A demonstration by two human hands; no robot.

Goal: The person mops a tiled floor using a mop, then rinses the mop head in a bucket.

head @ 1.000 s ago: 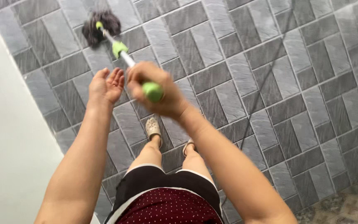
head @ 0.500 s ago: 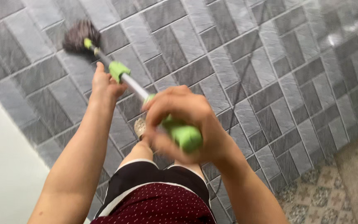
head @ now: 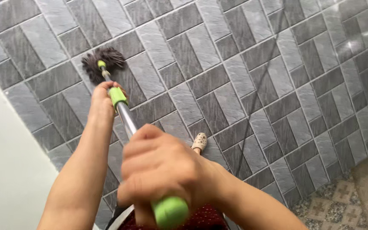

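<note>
A mop with a silver pole [head: 125, 118] and green fittings reaches from near the camera down to its dark stringy head [head: 103, 63], which rests on the grey tiled floor [head: 243, 64]. My right hand [head: 162, 170] is wrapped around the green end grip [head: 170, 211], close to the lens and blurred. My left hand [head: 103, 101] is on the pole just beside the green collar [head: 117, 96], farther down. One foot in a pale perforated clog [head: 199, 141] shows behind my right hand.
A white wall [head: 5, 170] runs along the left edge. At the bottom right the grey tiles meet a strip of patterned tiles [head: 337, 204]. A thin dark line, like a cord's shadow, crosses the floor in the middle.
My left hand went from open beside the pole to holding it near the green collar. My right hand with the grip came closer to the camera, and the mop head shifted on the floor.
</note>
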